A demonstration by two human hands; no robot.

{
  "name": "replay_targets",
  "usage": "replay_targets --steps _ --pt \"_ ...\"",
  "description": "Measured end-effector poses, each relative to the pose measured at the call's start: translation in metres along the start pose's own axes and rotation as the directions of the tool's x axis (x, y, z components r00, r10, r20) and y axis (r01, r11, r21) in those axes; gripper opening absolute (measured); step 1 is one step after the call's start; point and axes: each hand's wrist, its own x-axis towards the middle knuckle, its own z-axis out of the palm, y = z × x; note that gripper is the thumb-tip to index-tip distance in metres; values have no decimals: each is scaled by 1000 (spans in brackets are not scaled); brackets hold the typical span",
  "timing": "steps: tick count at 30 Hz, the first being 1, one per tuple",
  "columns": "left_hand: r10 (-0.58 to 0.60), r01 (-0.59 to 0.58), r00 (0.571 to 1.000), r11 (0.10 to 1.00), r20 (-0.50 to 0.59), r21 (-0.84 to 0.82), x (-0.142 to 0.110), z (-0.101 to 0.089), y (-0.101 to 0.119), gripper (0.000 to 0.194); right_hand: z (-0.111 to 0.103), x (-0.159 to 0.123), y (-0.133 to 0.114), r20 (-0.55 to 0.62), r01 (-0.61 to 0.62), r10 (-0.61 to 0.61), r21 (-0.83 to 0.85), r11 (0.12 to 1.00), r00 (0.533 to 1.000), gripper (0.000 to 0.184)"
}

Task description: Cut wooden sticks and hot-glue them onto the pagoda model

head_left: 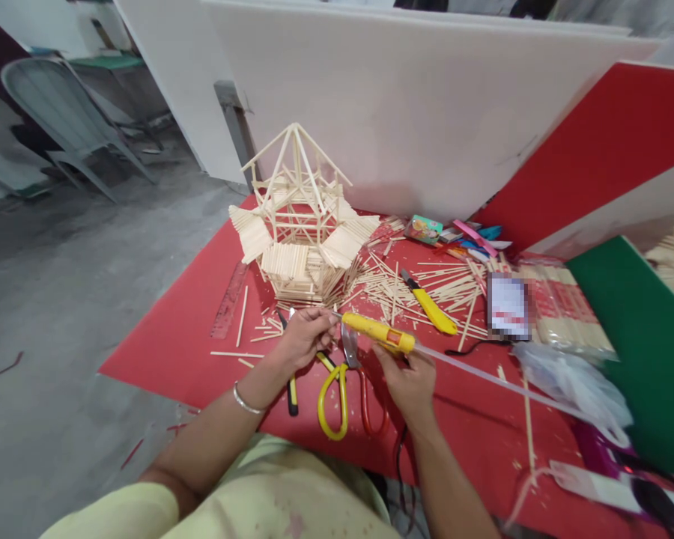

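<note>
A model house of thin wooden sticks (300,221) stands on the red board (191,337). In front of it my right hand (407,382) grips a yellow glue gun (379,333) with a clear glue stick trailing from its back. The gun's nozzle points left at my left hand (306,337). That hand is closed in a pinch, apparently on a small wooden stick at the nozzle. Yellow and red scissors (345,389) lie under my hands.
Loose sticks (421,281) litter the board. A yellow utility knife (432,307), a red ruler (230,299), pliers (289,374), packs of sticks (567,307), a plastic bag (573,382) and small coloured items (454,236) lie around. White and red panels (427,112) stand behind, a green board (640,344) right, a chair (61,120) left.
</note>
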Motion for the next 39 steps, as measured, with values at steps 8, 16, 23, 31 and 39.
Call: replay_targets --steps 8,16,23,31,39 --pt "-6 2 995 999 98 39 -5 -1 -3 31 2 1 10 -59 -59 56 -55 997 997 27" --pt "-7 7 1000 998 16 57 1 -2 -6 28 0 1 5 -97 -14 9 -52 999 995 25" --pt "145 -126 988 951 -47 283 -3 2 -4 25 1 1 7 19 -9 9 -36 999 1000 23" --pt "391 -318 920 801 -40 507 -8 3 -7 19 1 -1 12 -57 0 -7 -138 990 998 22" --pt "540 -390 841 595 9 703 -10 3 -10 11 0 2 6 -87 35 -43 -86 996 995 24"
